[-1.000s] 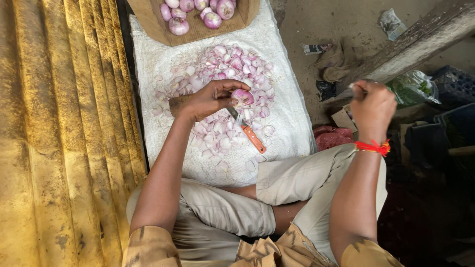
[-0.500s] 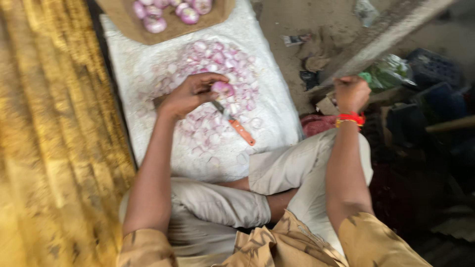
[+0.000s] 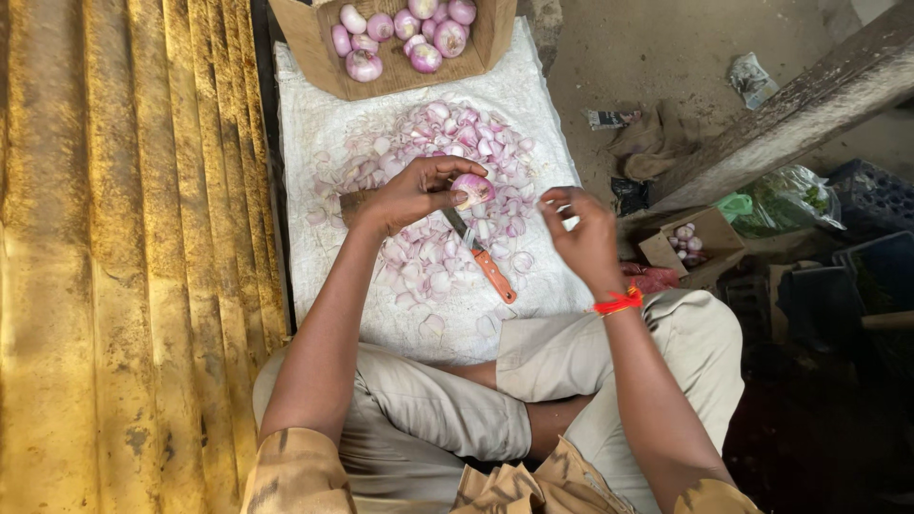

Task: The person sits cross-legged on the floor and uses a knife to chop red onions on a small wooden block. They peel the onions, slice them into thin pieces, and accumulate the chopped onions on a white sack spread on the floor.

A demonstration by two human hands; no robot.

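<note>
On white sack [image 3: 324, 133] beside corrugated sheet [image 3: 124, 257]: left hand [image 3: 414, 190] grips onion [image 3: 473, 187], right hand [image 3: 581, 233] loosely curled, empty

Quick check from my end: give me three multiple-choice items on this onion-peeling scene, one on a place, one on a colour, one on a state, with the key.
1. Where does the knife lie?
A. In the cardboard box
B. On the white sack among the peels
C. On the person's lap

2. What colour is the knife's handle?
A. Orange
B. Blue
C. Black

3. What does the left hand hold?
A. The knife
B. Nothing
C. An onion

Key:
1 B, it lies on the white sack between the hands.
2 A, the handle shows orange.
3 C, the fingers pinch the onion, while the right hand is near it, holding no onion or knife.
</note>
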